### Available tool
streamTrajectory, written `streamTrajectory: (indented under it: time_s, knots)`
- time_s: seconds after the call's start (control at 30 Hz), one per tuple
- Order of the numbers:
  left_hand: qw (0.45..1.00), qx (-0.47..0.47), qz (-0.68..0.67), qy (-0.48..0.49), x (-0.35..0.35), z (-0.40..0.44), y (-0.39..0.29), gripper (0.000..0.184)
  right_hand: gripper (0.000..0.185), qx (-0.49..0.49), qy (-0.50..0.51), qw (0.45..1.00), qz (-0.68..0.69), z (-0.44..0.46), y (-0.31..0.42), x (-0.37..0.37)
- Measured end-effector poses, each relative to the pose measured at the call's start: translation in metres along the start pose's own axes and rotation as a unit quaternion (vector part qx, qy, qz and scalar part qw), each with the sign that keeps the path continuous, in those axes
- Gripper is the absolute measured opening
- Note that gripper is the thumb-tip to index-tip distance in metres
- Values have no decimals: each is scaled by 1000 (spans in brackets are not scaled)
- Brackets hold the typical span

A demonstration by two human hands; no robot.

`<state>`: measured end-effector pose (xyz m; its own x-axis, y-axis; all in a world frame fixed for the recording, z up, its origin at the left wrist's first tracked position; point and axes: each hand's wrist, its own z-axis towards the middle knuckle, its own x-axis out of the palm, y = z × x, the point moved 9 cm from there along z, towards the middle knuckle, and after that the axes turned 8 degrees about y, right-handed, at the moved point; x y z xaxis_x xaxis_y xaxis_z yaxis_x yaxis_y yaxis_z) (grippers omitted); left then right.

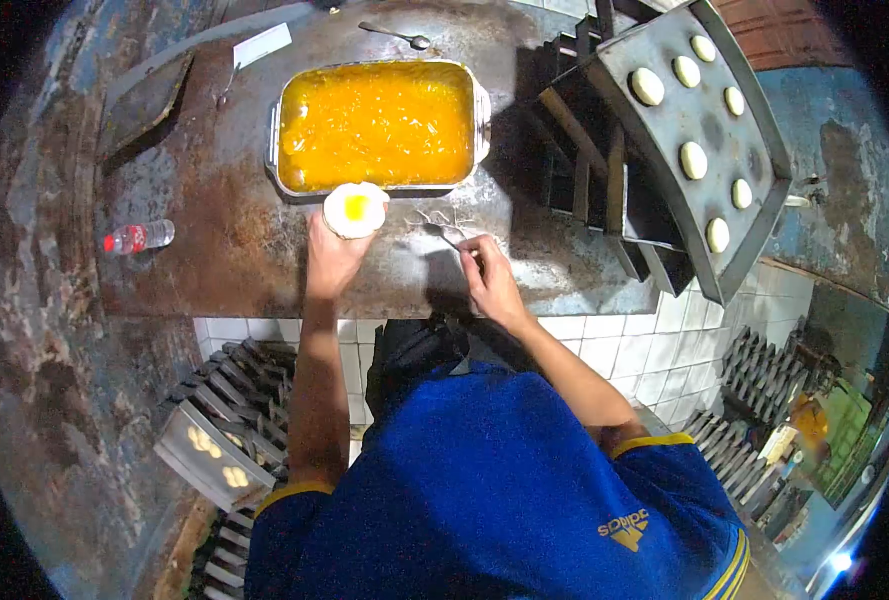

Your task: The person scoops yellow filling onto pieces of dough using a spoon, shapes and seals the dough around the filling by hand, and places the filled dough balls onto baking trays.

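Note:
My left hand (pixel 334 262) is closed under a pale, flat round of dough (pixel 338 222), which has a dollop of yellow filling (pixel 356 207) in its middle. It is held at the near edge of a rectangular metal pan (pixel 273 150) of glossy orange-yellow filling (pixel 379 125). A spoon (pixel 442 236) is pinched between the fingers of my right hand (pixel 492 285), its bowl pointing left over the table, apart from the dough. Part of the spoon's handle is hidden by my fingers.
Right of the pan, a tilted tray (pixel 661 130) with several dough balls rests on stacked trays. A second spoon (pixel 394 36) lies behind the pan. At left are a red-labelled bottle (pixel 139 236), a white card (pixel 262 45) and a dark flat plate (pixel 149 110). Racks flank me below.

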<state>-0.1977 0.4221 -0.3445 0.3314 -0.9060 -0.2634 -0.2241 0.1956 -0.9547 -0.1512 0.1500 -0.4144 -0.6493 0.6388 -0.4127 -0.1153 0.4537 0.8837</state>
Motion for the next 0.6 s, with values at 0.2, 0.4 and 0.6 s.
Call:
streamTrajectory:
  time_s: [0.2, 0.4, 0.6]
  knots:
    - [996, -14, 47, 69, 19, -6, -44, 34, 52, -33, 76, 976, -202, 1, -48, -2]
    - [970, 14, 6, 241, 61, -10, -61, 37, 79, -184, 81, 979, -25, 36, 176, -53]
    - [940, 3, -86, 330, 70, -16, -82, 51, 46, -168, 116, 979, 4, 39, 196, -64]
